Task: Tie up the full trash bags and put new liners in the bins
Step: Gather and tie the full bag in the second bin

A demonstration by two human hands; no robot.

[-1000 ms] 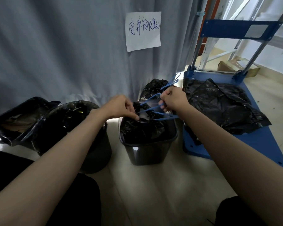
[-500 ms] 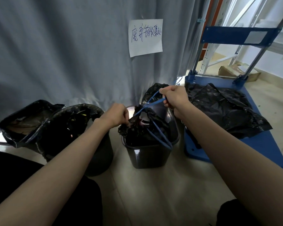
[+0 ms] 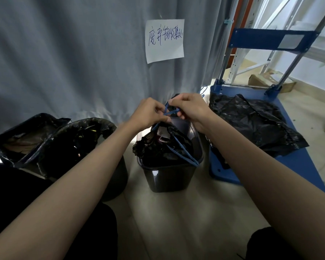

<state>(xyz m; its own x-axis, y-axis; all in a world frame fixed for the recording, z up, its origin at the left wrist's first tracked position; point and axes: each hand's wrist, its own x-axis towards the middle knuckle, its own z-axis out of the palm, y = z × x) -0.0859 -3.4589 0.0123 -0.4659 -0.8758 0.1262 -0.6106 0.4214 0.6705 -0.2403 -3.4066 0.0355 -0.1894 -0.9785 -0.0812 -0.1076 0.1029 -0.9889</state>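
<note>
At the far left a black-lined bin is cut off by shadow along its lower edge, and its contents are too dark to make out; just beside it a round bin holds a crumpled black liner, its body partly hidden behind the left forearm. Three bins show in all, each with a black bag. The middle one, a small dark bin, stands on the pale floor and holds the full trash bag, whose mouth is gathered upward with a scrap of pale rubbish showing inside. Two hands meet right above it: the left hand has its fingers curled, pinching the blue drawstring, and the right hand grips the same drawstring with curled fingers, almost touching the left; how the cord crosses between them is hard to tell. A blue loop of it hangs down over the bin's right rim. Behind hangs a grey curtain bearing one handwritten paper sign. To the right a blue cart carries loose black bags, their number unclear, and a cardboard box sits partly hidden behind the cart's handle posts.
</note>
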